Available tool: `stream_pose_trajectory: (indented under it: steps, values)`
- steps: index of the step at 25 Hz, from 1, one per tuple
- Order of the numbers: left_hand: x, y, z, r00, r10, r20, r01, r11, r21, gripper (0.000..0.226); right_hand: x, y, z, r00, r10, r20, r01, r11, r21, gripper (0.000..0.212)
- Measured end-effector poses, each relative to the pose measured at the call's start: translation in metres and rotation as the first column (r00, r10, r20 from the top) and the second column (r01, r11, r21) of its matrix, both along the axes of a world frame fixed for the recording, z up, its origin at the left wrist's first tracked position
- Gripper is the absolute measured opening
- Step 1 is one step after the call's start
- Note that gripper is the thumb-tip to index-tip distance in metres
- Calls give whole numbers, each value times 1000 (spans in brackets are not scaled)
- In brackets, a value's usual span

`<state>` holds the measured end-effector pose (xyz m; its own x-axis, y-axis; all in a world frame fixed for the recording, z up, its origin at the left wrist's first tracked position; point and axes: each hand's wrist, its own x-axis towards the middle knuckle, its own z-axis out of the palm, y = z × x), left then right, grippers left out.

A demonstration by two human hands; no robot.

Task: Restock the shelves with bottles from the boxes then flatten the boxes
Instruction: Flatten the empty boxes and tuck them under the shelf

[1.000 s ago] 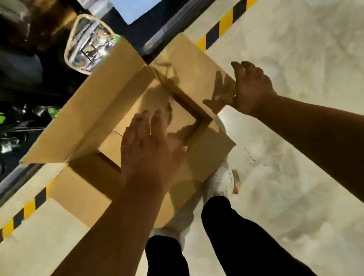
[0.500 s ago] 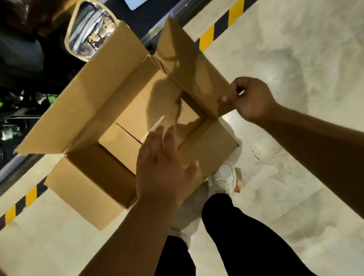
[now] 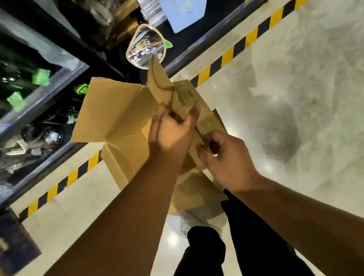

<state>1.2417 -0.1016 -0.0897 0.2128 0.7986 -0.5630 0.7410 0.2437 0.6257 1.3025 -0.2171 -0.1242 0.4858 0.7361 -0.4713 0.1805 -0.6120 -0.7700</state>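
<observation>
My left hand (image 3: 170,131) clamps the box (image 3: 114,114) at its folded upper corner; the fingers (image 3: 162,115) curl over one side of the doubled card and the thumb presses the other, so the grasp is firm; my right hand (image 3: 226,158) sits just below and beside it, its fingers curled tight, pinching the box edge. The box is up in front of me between both hands, over the floor (image 3: 310,96) beside the yellow-and-black stripe (image 3: 230,54), one broad flap spread toward the shelf (image 3: 31,105); a lower flap hangs above my shoes (image 3: 188,223), and I cannot tell whether it touches the floor. Half a second ago the box stood open and square, my left hand flat and loose above its mouth, my right hand pinching only the right flap, well apart; now the walls are folded together and the hands nearly touch; the view has tipped up, showing more shelf. Green-capped bottles (image 3: 40,77) lie on the shelf. Two printed labels (image 3: 188,95) show on the box wall; the writing is too blurred to read.
</observation>
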Motion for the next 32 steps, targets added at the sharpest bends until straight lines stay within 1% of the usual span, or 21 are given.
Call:
stream_pose_trajectory:
  steps: [2,4,6,7,9,10,11,12,14,15,16,17,18,19,21,24,25,27,28,30,32]
  values:
    - [-33,2,21,999,15,-34,-14,1000,20,33,-43,-2,21,999,25,-37,-25,999,20,8]
    - [-70,3,29,993,34,-116,-32,999,25,39,-81,0,31,996,70,-64,-69,997,16,13]
    - [-110,4,29,977,78,-199,-61,994,94,34,-111,5,31,982,163,-96,-162,987,17,18]
    - [-131,5,32,971,104,-217,-82,990,111,29,-126,9,30,962,237,-133,-237,971,16,29]
    - [-172,9,34,979,165,-121,-157,985,70,28,-151,12,26,909,377,-176,-377,926,33,60]
    - [-189,10,39,971,238,9,-238,971,1,33,-160,12,20,898,404,-175,-404,914,38,69]
    - [-203,13,47,945,305,119,-303,952,-37,36,-166,14,15,900,404,-165,-406,914,24,71]
    - [-214,13,52,852,464,243,-436,885,-161,37,-164,18,8,908,391,-154,-397,918,-11,69]
    - [-250,9,47,664,656,359,-574,754,-319,39,-156,32,-6,919,387,-75,-394,910,-125,67]
    - [-268,9,45,665,663,344,-584,749,-312,38,-153,40,-14,911,413,21,-403,898,-175,67]
    - [-283,6,43,667,698,261,-626,715,-311,35,-151,49,-24,883,451,130,-419,883,-213,68]
    - [-299,3,40,739,653,166,-618,755,-217,30,-151,56,-33,839,499,217,-447,859,-248,67]
    - [-320,1,35,825,565,2,-565,825,-26,25,-152,61,-40,795,547,262,-477,831,-286,65]
    - [-338,-4,25,904,413,-108,-411,911,43,30,-155,64,-47,766,588,261,-500,799,-334,65]
    - [-366,-11,7,919,313,-239,-298,950,97,53,-162,69,-58,727,659,190,-548,725,-417,66]
    - [-388,-4,-8,879,442,-180,-420,895,149,59,-180,75,-71,683,719,127,-616,660,-430,57]
    - [-393,-3,-14,870,441,-218,-389,888,246,63,-185,76,-76,688,716,120,-610,660,-439,57]
    - [-389,-4,-22,878,347,-330,-141,846,515,70,-190,79,-84,713,694,100,-590,671,-449,63]
    - [-381,-5,-26,906,262,-333,-24,816,577,69,-190,80,-86,722,686,89,-587,676,-446,67]
    - [-353,-12,-36,937,29,-347,167,836,522,70,-184,79,-86,707,701,92,-601,664,-446,70]
    - [-327,-14,-60,905,-159,-394,314,875,368,86,-174,74,-84,625,759,182,-622,625,-473,73]
